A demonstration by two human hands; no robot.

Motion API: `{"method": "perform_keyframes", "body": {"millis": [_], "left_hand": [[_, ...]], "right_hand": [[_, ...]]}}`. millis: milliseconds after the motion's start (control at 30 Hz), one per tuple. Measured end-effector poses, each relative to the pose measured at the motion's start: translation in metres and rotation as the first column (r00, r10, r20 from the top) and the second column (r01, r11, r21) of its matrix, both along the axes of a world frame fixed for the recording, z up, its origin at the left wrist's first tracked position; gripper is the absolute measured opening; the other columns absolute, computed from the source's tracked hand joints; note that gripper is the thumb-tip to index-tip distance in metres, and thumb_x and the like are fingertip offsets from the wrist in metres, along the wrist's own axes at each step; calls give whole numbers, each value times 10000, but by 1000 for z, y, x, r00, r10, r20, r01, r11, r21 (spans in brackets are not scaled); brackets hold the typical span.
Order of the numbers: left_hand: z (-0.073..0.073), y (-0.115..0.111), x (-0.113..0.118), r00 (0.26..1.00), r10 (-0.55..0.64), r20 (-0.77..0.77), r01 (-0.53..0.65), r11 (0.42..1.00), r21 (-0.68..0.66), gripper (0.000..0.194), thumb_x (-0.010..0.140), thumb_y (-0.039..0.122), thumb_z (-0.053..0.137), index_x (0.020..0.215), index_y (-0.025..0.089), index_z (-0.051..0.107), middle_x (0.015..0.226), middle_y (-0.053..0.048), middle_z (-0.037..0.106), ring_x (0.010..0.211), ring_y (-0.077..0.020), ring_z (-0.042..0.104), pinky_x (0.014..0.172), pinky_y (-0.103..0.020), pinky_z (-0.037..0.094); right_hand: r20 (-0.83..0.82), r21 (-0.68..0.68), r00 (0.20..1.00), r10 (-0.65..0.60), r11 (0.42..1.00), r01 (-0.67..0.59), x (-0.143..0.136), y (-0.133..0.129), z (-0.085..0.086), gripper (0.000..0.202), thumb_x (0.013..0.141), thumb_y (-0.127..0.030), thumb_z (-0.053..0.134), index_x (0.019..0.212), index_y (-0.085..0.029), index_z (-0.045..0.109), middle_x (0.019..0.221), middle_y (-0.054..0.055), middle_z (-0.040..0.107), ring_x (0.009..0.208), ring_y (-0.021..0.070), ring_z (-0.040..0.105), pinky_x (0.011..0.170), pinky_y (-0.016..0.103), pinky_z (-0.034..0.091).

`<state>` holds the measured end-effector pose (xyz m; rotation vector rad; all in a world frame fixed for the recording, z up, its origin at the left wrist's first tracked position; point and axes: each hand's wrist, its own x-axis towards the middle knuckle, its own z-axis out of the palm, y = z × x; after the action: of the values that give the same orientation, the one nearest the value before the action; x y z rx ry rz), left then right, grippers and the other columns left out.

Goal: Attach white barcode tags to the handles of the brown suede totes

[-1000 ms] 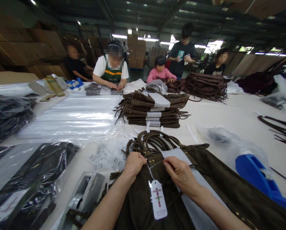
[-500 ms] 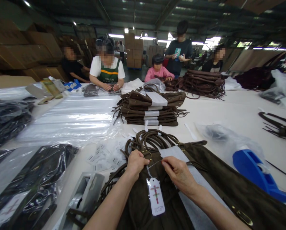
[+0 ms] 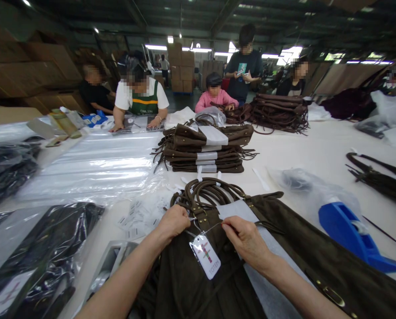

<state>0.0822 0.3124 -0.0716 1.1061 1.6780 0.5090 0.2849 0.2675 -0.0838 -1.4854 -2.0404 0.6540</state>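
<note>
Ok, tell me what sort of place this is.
Probably a packing area in a bag factory: a stack of brown bags lies on the long white table, clear plastic sheets are spread at the left, and cardboard boxes are piled in the background.

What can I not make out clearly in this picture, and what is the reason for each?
In the head view:
Thin pale string: lengths inside the left hand and right hand, hidden by their grip.
Grey plastic tape dispenser: partly covered by the left forearm.
Small white labels: print too small to read.
Dark brown strapped bag, far right: cut off by the right edge.
</note>
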Motion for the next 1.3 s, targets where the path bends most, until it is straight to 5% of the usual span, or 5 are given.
{"method": "perform_keyframes", "body": {"millis": [400,567,733,1100,1300], "left_hand": [[10,-1,-26,875,149,460,-99,986,-131,238,550,252,577,753,161,495,572,36,525,510,-92,510,569,-239,399],[6,-19,-18,985,-101,-138,134,958,254,418,573,367,605,932,162,540,925,-76,542,884,-223,519,782,-368,401],[-1,-50,16,739,-209,-640,433,876,214,600,563,565,580,992,148,551,1041,-135,520,1020,-334,442,841,-493,354],[1,-21,-28,617,-119,-778,486,835,259,331,851,327,260,948,259,570,933,-57,578,907,-210,535,730,-303,399],[-31,24,-51,784,-35,-620,261,924,279,348,814,413,313,795,210,595,713,-29,605,711,-178,564,639,-259,381]], "right_hand": [[8,10,1000,-4,1000,4,2,3,1,168,812,-219,421,785,-199,585,775,20,639,724,143,580,655,246,425],[8,-4,1000,-1,1000,1,-1,0,0,171,814,-220,419,782,-198,585,765,19,638,705,141,578,638,241,422],[10,-2,1000,11,1000,-11,-4,-3,-2,172,816,-216,415,792,-196,585,761,19,633,694,138,574,634,240,421],[49,31,999,14,999,-16,-5,0,4,172,821,-227,418,806,-197,587,774,23,634,718,145,577,643,242,420],[126,64,991,42,997,-50,-12,5,7,158,822,-205,424,830,-193,582,764,11,619,715,134,573,661,236,408]]}}
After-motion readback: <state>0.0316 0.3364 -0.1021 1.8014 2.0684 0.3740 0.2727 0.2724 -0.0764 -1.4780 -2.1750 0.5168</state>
